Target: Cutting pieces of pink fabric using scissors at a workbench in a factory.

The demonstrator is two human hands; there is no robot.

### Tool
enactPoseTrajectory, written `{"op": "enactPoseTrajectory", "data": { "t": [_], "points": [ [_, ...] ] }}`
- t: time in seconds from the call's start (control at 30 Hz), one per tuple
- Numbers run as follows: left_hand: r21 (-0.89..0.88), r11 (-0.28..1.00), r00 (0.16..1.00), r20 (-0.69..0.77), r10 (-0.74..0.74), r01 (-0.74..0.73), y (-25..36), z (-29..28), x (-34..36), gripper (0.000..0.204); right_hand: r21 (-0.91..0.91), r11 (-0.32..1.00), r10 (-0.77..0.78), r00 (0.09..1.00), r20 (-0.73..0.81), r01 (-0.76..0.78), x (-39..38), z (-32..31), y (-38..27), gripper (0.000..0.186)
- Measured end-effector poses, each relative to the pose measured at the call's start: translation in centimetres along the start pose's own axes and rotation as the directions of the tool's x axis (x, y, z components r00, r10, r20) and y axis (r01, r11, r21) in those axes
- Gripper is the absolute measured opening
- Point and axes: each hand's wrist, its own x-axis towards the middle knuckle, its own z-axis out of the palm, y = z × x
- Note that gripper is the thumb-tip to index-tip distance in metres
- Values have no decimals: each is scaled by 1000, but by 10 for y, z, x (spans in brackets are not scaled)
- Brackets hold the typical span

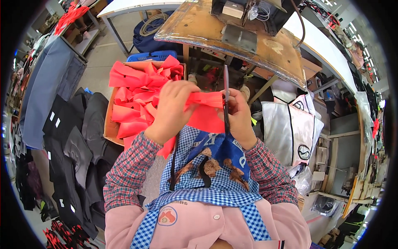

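Note:
My left hand (174, 110) is closed on a coral-red fabric strip (205, 118), held up in front of my apron. The strip's upper part is gathered in folds, and its lower part hangs flat. In my right hand (240, 120) is a pair of scissors (226, 79), seen almost edge-on, with the tip upward. The scissors stand upright against the right end of the folded fabric. My right fingers are partly hidden behind them, so whether the blades are apart cannot be made out.
Left of my hands, a cardboard box (110, 124) holds a heap of red fabric pieces (132, 95). Behind it sits a blue basket (153, 55). A worn wooden machine table (186, 25) stands ahead. Black garments (66, 153) lie at left, white-and-pink pieces (290, 124) at right.

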Motion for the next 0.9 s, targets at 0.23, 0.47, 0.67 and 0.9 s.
{"op": "enactPoseTrajectory", "data": {
  "t": [0.23, 0.47, 0.67, 0.9],
  "points": [
    [-656, -308, 433, 714, -551, 689, 3, 23, -27, 43, -591, 642, -429, 868, 251, 488, -36, -2, 11, 55],
    [-647, -116, 511, 687, -516, 754, -25, 40, -29, 27, -468, 883, 86, 964, 250, 43, -50, -18, -1, 58],
    [-464, -33, 432, 847, -308, 885, -35, 13, -27, 38, -788, 545, -42, 948, 314, 285, -11, -82, -31, 66],
    [-298, 18, 296, 937, -187, 954, -28, 15, -12, 40, -832, 411, 119, 883, 454, 373, 25, -108, -49, 62]
  ]
}}
